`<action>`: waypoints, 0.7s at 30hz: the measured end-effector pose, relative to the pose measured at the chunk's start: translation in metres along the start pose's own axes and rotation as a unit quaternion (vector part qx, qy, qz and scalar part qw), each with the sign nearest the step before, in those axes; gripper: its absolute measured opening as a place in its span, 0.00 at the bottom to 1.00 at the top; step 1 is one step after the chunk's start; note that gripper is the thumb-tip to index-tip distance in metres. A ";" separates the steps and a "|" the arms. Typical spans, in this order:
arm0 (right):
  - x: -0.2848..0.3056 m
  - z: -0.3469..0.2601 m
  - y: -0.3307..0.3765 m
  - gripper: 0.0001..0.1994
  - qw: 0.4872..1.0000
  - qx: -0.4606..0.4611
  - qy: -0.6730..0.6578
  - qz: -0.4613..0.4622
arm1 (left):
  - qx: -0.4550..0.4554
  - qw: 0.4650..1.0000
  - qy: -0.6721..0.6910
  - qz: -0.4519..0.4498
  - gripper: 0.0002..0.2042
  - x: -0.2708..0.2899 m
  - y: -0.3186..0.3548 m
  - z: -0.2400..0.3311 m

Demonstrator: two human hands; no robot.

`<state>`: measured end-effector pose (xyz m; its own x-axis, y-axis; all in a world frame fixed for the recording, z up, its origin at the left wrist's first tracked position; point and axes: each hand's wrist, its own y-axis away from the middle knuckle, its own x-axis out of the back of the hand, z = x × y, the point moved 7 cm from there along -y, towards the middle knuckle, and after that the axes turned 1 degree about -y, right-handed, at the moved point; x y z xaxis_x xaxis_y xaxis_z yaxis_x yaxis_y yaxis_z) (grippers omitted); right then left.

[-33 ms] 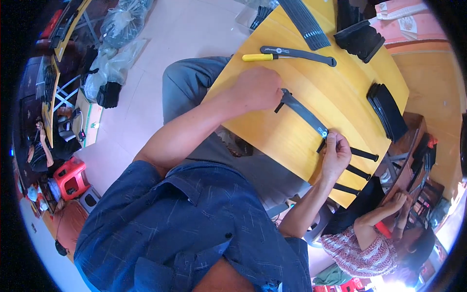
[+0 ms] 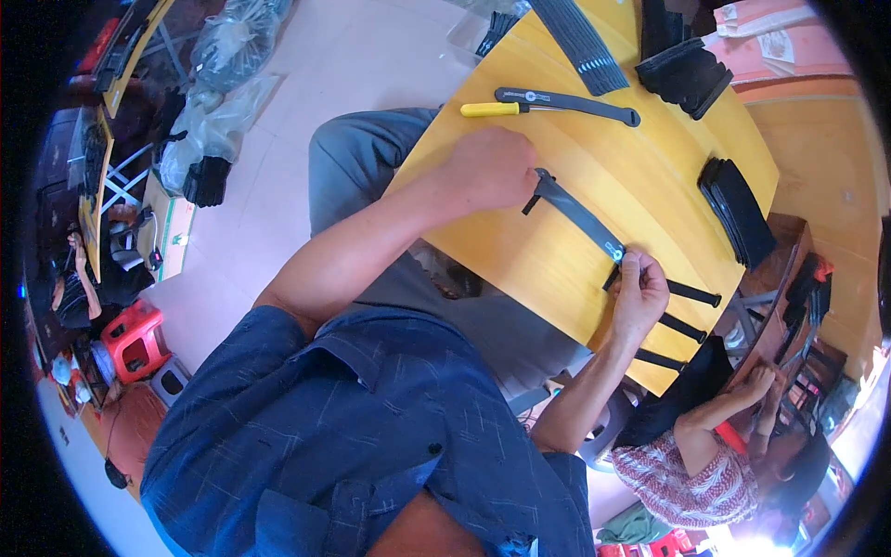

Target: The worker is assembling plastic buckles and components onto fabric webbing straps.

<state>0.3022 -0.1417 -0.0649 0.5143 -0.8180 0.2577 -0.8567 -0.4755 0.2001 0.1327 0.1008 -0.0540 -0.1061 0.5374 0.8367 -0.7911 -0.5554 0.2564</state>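
A flat black strap [image 2: 580,218] with a small pale print near one end lies slanting across the yellow table [image 2: 520,241]. My left hand [image 2: 492,167] is curled into a fist at its far-left end, fingertips mostly hidden. At the near-right end, my right hand [image 2: 640,292] pinches the strap between thumb and fingers. A short dark piece sticks out below the strap at each end. Several narrow black strips [image 2: 694,294] lie beside and partly behind my right hand. Beyond my left hand are a yellow-handled screwdriver [image 2: 492,110] and, against it, a similar black strap [image 2: 585,104].
Bundled dark straps [image 2: 585,51] lie at the table's far side, near heaped black pieces [image 2: 687,74]. A black stack [image 2: 738,213] sits by the right edge. Another person [image 2: 696,473] works at lower right. Plastic bags [image 2: 232,46] and a red stool [image 2: 136,342] are at left.
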 end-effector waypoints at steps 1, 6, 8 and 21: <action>-0.001 0.000 0.000 0.05 1.000 -0.005 0.004 0.003 | -0.001 1.000 0.001 0.002 0.12 0.001 0.000 0.001; -0.001 -0.001 0.000 0.05 1.000 -0.005 0.002 0.005 | -0.007 0.999 0.020 0.047 0.12 -0.002 0.001 -0.004; 0.001 0.005 -0.002 0.05 1.000 -0.003 0.011 0.009 | -0.003 0.999 0.020 0.045 0.12 -0.002 0.000 -0.004; 0.001 0.001 -0.006 0.05 0.994 0.070 0.079 0.022 | 0.012 1.000 0.021 0.004 0.13 -0.003 -0.003 -0.004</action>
<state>0.3079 -0.1401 -0.0667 0.4666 -0.7834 0.4106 -0.8703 -0.4895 0.0549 0.1333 0.1034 -0.0590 -0.1380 0.5588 0.8177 -0.7755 -0.5745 0.2618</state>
